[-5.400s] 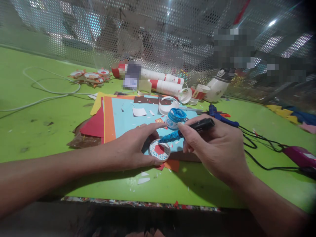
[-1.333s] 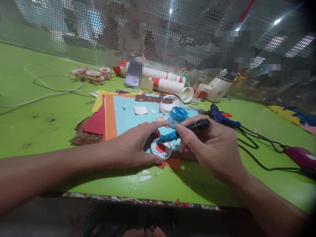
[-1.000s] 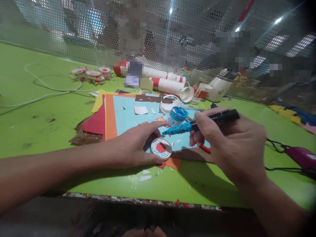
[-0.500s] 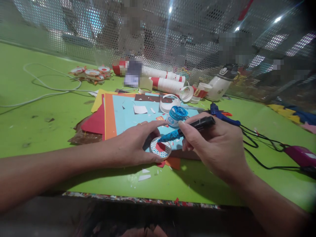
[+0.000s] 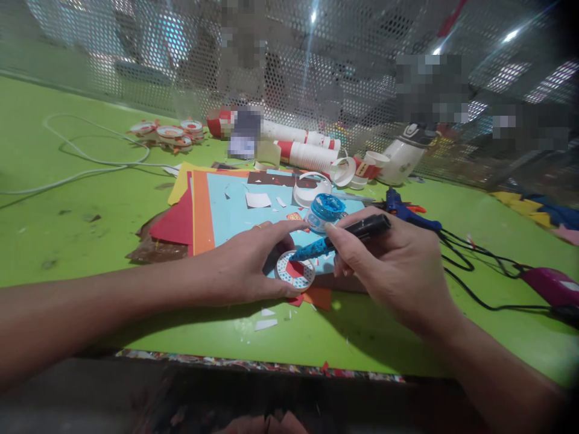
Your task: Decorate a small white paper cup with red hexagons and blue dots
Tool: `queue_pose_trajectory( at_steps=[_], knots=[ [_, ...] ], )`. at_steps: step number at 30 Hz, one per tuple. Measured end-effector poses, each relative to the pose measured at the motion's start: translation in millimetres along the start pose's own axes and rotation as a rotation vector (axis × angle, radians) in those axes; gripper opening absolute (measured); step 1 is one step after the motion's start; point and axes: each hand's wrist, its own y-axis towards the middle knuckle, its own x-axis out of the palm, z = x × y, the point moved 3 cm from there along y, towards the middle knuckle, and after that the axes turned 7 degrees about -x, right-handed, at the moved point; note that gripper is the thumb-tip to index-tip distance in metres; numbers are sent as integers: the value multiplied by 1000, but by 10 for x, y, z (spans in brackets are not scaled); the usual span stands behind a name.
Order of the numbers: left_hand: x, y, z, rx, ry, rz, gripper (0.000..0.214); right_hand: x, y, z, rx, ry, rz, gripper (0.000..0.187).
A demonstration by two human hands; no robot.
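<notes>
So the pen [image 5: 362, 231] is back down on the disc [image 5: 295, 277]: about a second ago it was held off to the right with its tip clear of the disc, and now the tip is set on the upper part again, right by the top edge of the red hexagon [image 5: 295, 269]. Whether any paint was picked up during that lift can't be told, since the tip wasn't caught inside the jar [image 5: 326, 211]. For the work in hand, that probably just means the blue dotting has been picked up again after a short break. Plenty of dots can be seen on the white sections already, but the top bit is partly covered by the pen, so how much is left can't really be judged. Grip-wise, the pen is pinched by the thumb and fingers of the right hand [image 5: 391, 259], low on the black barrel near the blue-smeared end. The disc hasn't been shifted much at all; it's kept in the curve of the left hand [image 5: 246, 259], thumb pressed to its near rim, at the near edge of the blue paper [image 5: 228, 223]. The left index finger is stretched towards the jar, though contact there can't be made out for sure.
</notes>
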Motion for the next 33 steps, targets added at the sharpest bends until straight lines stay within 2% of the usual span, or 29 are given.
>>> queue_pose_trajectory(
  at_steps=[12,14,18,20,26,33],
  knots=[
    [-9,2,14,-9,6,-3,82,-7,20,0,23,3,-95,18],
    [-5,3,7,-13,2,2,81,-22,25,-13,23,15,-55,20],
    [0,-3,8,-29,29,7,80,-98,23,-10,77,80,135,21],
    [-1,-5,9,-24,36,15,80,-119,18,0,97,86,175,21],
    [8,-5,-16,3,25,19,79,-56,11,17,69,1,77,28],
    [9,-2,-3,-10,28,13,80,-22,18,20,50,-34,43,28]
  ],
)
